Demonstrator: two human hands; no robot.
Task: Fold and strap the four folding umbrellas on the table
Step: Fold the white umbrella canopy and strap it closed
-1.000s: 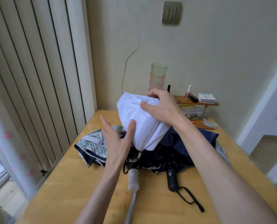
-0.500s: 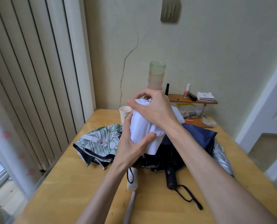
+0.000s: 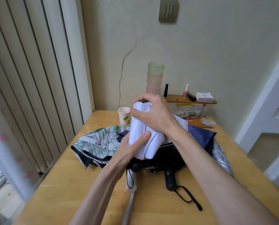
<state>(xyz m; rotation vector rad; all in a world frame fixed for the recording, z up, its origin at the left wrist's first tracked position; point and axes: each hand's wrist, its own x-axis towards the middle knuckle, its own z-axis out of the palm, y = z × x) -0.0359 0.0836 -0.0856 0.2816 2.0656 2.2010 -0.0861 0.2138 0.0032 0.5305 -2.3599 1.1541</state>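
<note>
Head view: we've got the white umbrella (image 3: 145,140) held at a tilt over the bench (image 3: 70,192), with its white handle (image 3: 132,184) low and twd us; can't tell if it touches the wood. The left hand (image 3: 129,151) wraps the lower part of the rolled canopy, thumb pressed across the front, prob. to stop the pleats springing loose. The right hand (image 3: 153,114) curls over the top end, fingers closed on the gathered fabric. We reckon it's twisting the roll tight before strapping. The closure strap isn't visible. The other three lie loose behind & under it: leaf-print umbrella (image 3: 99,143) at left, navy umbrella (image 3: 200,135) at right w/ black handle (image 3: 170,179) pointing at us, silver umbrella (image 3: 221,156) at far right. A paper cup (image 3: 124,116) stands just behind, so mind the top end
</note>
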